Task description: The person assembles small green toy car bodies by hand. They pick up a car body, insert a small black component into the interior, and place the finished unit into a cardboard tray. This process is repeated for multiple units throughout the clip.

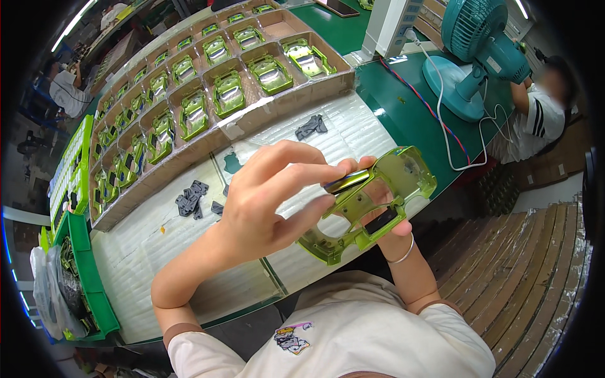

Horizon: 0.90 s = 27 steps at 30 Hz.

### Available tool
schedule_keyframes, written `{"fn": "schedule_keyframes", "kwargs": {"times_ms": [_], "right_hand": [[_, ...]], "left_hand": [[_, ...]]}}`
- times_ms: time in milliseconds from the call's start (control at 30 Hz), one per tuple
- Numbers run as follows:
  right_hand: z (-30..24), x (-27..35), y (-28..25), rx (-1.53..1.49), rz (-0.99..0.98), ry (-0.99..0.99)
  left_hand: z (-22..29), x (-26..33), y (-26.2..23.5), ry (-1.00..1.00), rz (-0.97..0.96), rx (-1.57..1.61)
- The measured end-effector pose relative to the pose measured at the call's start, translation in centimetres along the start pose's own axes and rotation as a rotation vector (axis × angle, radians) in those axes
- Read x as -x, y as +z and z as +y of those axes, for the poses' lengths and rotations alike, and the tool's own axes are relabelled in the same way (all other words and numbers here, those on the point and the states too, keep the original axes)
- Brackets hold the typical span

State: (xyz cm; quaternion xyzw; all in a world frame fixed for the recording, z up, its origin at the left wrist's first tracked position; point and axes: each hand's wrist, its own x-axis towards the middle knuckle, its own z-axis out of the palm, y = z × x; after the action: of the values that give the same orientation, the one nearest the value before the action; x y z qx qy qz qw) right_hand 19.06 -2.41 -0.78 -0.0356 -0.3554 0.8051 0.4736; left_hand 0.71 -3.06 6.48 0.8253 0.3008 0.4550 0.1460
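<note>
Green shell point(358, 203) clasped in right fingers point(367, 162), seemingly from beneath; left fingers point(307, 174) pinch shiny strip point(348, 182).

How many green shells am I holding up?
1: the green shell, in your right hand, which it partly hides; your left hand is at its left side.

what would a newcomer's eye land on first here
Probably the glossy green car-shaped shell held up just right of centre. Next, perhaps, the large divided tray at upper left, with many similar shells in its compartments, then the teal fan standing at upper right.
</note>
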Motion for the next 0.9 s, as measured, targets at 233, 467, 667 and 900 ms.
{"fn": "schedule_keyframes", "kwargs": {"times_ms": [233,467,667,900], "right_hand": [[-0.4,0.2,0.4,-0.003,-0.029,0.118],[-0.5,-0.1,0.4,0.001,-0.115,0.160],[-0.3,-0.3,0.9,0.015,-0.083,0.171],[-0.4,-0.5,1.3,0.037,-0.066,0.171]], "left_hand": [[-1.2,0.1,0.3,0.198,0.058,-0.176],[-0.9,-0.4,0.3,0.170,0.084,-0.112],[-1.3,-0.1,0.5,0.238,0.108,-0.126],[-1.5,-0.1,1.0,0.401,0.204,-0.283]]}}
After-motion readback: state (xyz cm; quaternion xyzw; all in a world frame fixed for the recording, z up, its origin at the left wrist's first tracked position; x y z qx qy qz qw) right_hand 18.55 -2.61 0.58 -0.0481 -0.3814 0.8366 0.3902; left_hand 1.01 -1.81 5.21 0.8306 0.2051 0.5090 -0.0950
